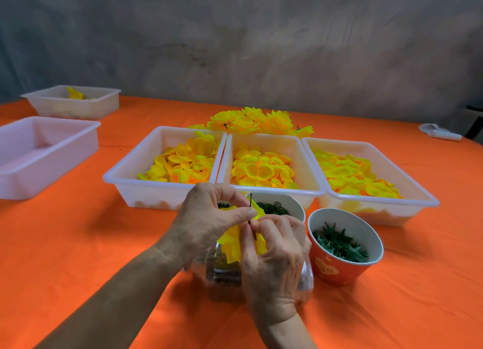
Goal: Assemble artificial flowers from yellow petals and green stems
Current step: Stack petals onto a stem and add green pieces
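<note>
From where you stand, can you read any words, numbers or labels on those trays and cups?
No readable text anywhere.
Red cup: a yellow-gold printed design, too blurred to tell whether it is lettering.
White trays: no labels visible.
Clear container under the hands: nothing legible.

wall (261, 34): grey, mottled, stained, spans the whole back | desk (78, 244): covered by a bright orange cloth, faintly creased, reaches to the wall | far right edge: dark object (474, 121), partly cut off | light: soft, even, faint shadows
</note>
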{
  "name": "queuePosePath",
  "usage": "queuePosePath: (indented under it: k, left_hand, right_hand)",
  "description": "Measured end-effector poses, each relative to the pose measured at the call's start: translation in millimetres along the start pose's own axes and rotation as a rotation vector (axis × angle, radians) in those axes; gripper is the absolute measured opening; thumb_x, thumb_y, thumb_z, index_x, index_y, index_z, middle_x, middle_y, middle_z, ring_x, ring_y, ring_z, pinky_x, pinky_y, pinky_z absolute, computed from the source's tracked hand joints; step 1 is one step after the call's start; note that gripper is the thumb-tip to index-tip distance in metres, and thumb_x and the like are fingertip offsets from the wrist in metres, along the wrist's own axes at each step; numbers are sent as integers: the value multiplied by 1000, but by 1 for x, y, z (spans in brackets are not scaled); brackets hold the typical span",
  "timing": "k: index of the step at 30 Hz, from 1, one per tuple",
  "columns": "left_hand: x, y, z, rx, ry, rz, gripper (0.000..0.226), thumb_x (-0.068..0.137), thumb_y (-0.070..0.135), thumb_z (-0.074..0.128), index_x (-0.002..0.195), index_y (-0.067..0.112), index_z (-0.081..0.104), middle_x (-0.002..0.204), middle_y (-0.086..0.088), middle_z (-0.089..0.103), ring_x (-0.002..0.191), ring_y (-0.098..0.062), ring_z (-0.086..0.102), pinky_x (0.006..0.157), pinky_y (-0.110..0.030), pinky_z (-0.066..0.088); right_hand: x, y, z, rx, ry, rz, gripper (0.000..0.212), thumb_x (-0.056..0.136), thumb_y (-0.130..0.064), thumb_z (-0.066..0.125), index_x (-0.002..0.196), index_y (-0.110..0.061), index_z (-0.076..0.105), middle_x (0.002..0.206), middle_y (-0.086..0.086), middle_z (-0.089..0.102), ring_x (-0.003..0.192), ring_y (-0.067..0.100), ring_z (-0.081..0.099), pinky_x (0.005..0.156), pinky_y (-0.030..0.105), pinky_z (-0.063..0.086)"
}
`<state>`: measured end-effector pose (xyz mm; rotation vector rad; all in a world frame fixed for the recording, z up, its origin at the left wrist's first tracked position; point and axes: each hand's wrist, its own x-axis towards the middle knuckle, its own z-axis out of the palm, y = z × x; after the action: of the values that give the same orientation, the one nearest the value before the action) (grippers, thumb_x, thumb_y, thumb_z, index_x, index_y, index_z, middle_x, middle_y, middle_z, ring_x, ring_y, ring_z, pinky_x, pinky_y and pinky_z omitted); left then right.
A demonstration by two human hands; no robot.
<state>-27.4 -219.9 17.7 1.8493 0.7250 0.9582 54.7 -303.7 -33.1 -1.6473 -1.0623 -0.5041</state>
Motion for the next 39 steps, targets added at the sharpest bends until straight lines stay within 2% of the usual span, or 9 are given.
queuePosePath:
  k: [5,9,14,17,21,25,29,33,39]
  left_hand:
    - [-3,6,-4,-14,-48,-58,10,68,13,82,73,10,74,83,-6,72,88,-15,66,91,-47,51]
    - [-6,8,-5,-40,-71,-61,9,69,10,81,75,9,74,85,-10,72,87,-16,66,91,-46,52]
    - [-8,7,-7,-53,-90,-54,8,71,11,79,75,15,74,80,-6,73,78,-8,66,85,-37,53]
    - [-10,4,-8,-58,-92,-43,11,72,11,79,71,21,74,77,-1,73,76,-7,66,78,-28,53]
    - [-12,1,-11,-65,-68,-40,12,73,11,78,70,22,74,74,3,73,76,-4,66,76,-22,53]
    - [-13,1,-14,-78,-46,-40,9,74,11,77,73,19,74,75,1,73,74,-4,65,71,-16,51]
    - [-13,1,-14,-96,-16,-38,10,76,10,75,72,20,73,77,0,73,76,-5,66,74,-18,51]
    - [-13,4,-15,-118,47,-27,11,77,8,74,72,18,73,84,-10,73,81,-15,66,82,-33,52]
    - [-14,10,-19,-143,129,15,17,76,8,74,68,22,72,79,4,73,84,-12,67,89,-40,52]
  right_hand:
    - [16,3,-17,93,-176,66,10,72,-30,76,67,-22,72,72,-7,66,83,22,58,74,45,47]
    - [30,5,-27,149,-397,72,6,74,-25,79,77,-21,76,78,-6,68,89,15,53,79,28,41]
    - [39,9,-33,229,-500,130,7,73,-19,79,79,-20,76,83,-5,70,94,16,56,82,26,41]
    - [40,9,-34,272,-513,155,6,73,-19,79,77,-20,75,84,-4,69,94,18,57,82,31,44]
    - [40,7,-33,216,-501,110,5,73,-22,78,75,-22,74,82,-6,68,93,14,52,76,26,38]
    - [42,4,-34,238,-479,103,5,73,-20,78,74,-21,74,82,-6,67,94,15,53,79,27,38]
    - [46,1,-35,263,-456,99,4,72,-17,78,73,-19,74,81,-6,67,93,17,56,84,32,41]
    - [52,-2,-36,292,-450,76,9,73,-16,78,71,-23,72,76,-9,65,90,18,57,79,31,41]
    - [59,-7,-36,300,-407,47,8,73,-16,78,71,-21,73,74,-12,65,89,21,57,77,36,44]
